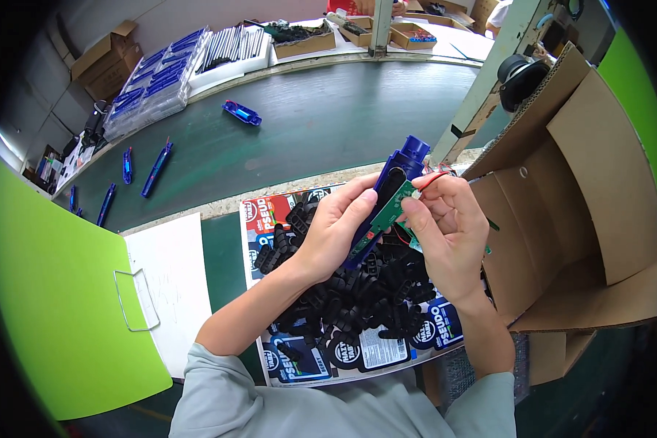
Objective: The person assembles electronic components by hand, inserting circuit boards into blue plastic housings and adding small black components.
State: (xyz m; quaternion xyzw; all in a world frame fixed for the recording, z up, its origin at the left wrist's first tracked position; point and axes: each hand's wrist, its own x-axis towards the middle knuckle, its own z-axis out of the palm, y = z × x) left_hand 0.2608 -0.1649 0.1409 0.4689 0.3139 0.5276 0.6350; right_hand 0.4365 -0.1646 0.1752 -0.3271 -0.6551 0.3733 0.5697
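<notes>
My left hand [336,235] is closed around a blue plastic housing [415,149], which is tilted with its narrow end up and to the right. A slim green circuit board [391,212] lies along the housing's open side, next to a black oblong part. At the board's upper end, the fingers of my right hand [454,232] pinch together by a small white connector and a red wire [432,179]. My fingertips partly hide their grip. More green boards and wires show behind my right hand. Below both hands spreads a pile of small black plastic parts [343,303].
The pile lies on a printed sheet [299,369]. Beyond it runs a dark green conveyor belt [306,95] carrying several blue housings [157,169]. An open cardboard box [562,219] stands right, beside a metal post [482,87]. A lime-green panel [58,292] and white paper [175,270] are left.
</notes>
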